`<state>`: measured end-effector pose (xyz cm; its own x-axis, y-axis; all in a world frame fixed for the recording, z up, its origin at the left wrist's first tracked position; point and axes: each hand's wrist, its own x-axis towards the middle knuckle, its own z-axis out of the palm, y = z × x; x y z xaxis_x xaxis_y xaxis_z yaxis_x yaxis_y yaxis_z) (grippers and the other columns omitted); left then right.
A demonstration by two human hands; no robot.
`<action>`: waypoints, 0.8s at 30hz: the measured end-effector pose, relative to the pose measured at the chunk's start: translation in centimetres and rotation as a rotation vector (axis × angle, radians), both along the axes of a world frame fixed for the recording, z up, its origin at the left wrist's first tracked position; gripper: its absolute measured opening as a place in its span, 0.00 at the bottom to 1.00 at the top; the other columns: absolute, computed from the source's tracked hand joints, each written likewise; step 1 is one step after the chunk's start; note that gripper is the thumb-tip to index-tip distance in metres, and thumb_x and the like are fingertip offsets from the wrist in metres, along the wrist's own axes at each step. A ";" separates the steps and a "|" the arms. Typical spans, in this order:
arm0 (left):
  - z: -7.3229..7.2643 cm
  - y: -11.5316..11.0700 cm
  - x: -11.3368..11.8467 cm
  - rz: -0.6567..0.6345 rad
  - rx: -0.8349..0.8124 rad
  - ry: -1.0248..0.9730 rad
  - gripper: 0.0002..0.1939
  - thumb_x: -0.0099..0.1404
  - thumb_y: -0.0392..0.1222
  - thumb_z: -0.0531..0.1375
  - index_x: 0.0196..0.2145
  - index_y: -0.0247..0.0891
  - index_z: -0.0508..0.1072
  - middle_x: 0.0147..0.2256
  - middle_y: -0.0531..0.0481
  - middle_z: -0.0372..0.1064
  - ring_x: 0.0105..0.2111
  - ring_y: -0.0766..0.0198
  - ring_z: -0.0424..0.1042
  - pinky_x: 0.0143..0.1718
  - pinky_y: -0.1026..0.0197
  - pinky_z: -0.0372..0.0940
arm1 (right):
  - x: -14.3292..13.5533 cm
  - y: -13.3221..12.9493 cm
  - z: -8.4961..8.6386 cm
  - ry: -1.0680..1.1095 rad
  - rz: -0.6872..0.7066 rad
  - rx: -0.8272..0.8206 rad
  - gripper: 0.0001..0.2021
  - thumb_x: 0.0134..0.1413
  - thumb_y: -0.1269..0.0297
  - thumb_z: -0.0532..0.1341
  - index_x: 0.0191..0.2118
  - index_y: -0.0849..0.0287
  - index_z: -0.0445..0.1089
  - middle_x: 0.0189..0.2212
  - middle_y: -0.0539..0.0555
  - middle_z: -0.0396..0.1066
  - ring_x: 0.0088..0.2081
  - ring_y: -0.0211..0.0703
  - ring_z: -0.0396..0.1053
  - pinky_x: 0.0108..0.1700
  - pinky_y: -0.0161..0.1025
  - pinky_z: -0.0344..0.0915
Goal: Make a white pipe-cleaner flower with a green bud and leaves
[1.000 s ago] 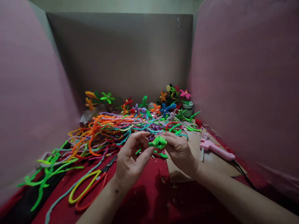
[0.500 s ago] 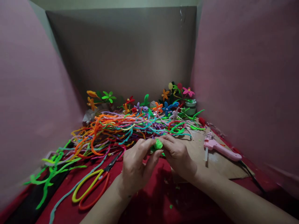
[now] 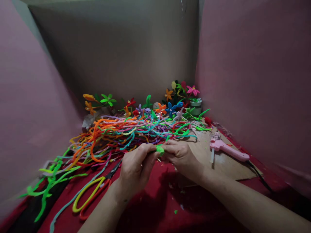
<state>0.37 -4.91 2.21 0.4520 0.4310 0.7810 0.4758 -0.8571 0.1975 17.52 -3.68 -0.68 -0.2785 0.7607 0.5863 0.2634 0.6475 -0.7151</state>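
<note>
Between both hands, a little above the red cloth [image 3: 155, 197], is a bright green fuzzy pipe cleaner piece [image 3: 160, 149], bunched into a small shape. My left hand [image 3: 137, 168] pinches it from the left between thumb and fingers. From the right, my right hand [image 3: 182, 158] closes its fingertips on the same piece, hiding part of it. A thin green end [image 3: 167, 138] shows just above the right fingers. Partly behind my left forearm lie scissors [image 3: 91, 194] with yellow and red handles.
A heap of colourful pipe cleaners [image 3: 136, 129] spreads beyond the hands. Fuzzy flowers [image 3: 171, 109] stand behind it, near a lidded jar [image 3: 195, 106]. At right, a pink glue gun [image 3: 228, 150] rests on cardboard [image 3: 201, 152]. Pink panels [image 3: 252, 81] rise at both sides.
The whole view has shifted slightly. My fingers have turned the green piece, which now shows less between them; both hands still pinch it.
</note>
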 end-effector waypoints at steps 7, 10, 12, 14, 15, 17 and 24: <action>0.0 0.5 -0.3 0.023 -0.221 -0.070 0.04 0.61 0.32 0.56 0.35 0.38 0.65 0.25 0.56 0.64 0.21 0.75 0.62 0.23 0.72 0.58 | -0.3 0.1 0.8 0.222 0.146 -0.611 0.09 0.46 0.64 0.61 0.30 0.65 0.76 0.16 0.48 0.65 0.16 0.32 0.62 0.19 0.31 0.61; -0.1 0.7 -0.3 0.028 -0.341 -0.162 0.02 0.61 0.35 0.56 0.34 0.38 0.66 0.24 0.57 0.62 0.21 0.74 0.60 0.22 0.71 0.57 | -0.3 0.2 1.2 0.236 0.196 -0.742 0.09 0.43 0.65 0.62 0.30 0.66 0.75 0.12 0.47 0.64 0.14 0.32 0.62 0.18 0.30 0.60; -0.1 0.9 -0.2 0.029 -0.449 -0.230 0.01 0.61 0.37 0.56 0.32 0.38 0.66 0.22 0.58 0.60 0.20 0.74 0.58 0.21 0.71 0.55 | -0.1 0.2 1.3 0.250 0.234 -0.803 0.07 0.42 0.66 0.62 0.27 0.66 0.73 0.12 0.47 0.65 0.14 0.32 0.63 0.17 0.29 0.60; -0.1 1.1 -0.1 0.029 -0.551 -0.305 0.03 0.61 0.39 0.57 0.30 0.38 0.66 0.21 0.58 0.58 0.19 0.75 0.56 0.20 0.71 0.54 | 0.1 0.3 1.3 0.253 0.279 -0.827 0.06 0.42 0.67 0.62 0.26 0.66 0.72 0.13 0.48 0.66 0.14 0.33 0.64 0.17 0.29 0.60; 0.0 1.2 -0.1 0.029 -0.595 -0.341 0.04 0.61 0.39 0.57 0.30 0.37 0.66 0.21 0.58 0.58 0.19 0.75 0.56 0.20 0.71 0.54 | 0.3 0.3 1.2 0.255 0.306 -0.823 0.06 0.43 0.67 0.62 0.25 0.66 0.71 0.14 0.48 0.67 0.15 0.33 0.65 0.18 0.29 0.61; 0.0 1.3 0.0 0.030 -0.669 -0.395 0.05 0.61 0.41 0.57 0.30 0.37 0.66 0.22 0.57 0.59 0.20 0.74 0.57 0.21 0.70 0.54 | 0.5 0.4 1.2 0.246 0.356 -0.801 0.07 0.45 0.66 0.61 0.24 0.65 0.70 0.14 0.49 0.68 0.15 0.32 0.65 0.19 0.29 0.62; -0.1 1.6 0.4 0.036 -0.766 -0.450 0.07 0.60 0.42 0.58 0.28 0.36 0.65 0.19 0.59 0.56 0.18 0.76 0.53 0.18 0.72 0.50 | 0.6 0.3 0.9 0.202 0.310 -0.825 0.13 0.52 0.61 0.56 0.22 0.63 0.65 0.12 0.48 0.66 0.13 0.32 0.63 0.16 0.27 0.58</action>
<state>0.80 -3.33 2.15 0.1477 0.9161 0.3729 0.2394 -0.3989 0.8852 18.16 -3.33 0.23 -0.4918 0.8691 -0.0520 -0.0184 -0.0701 -0.9974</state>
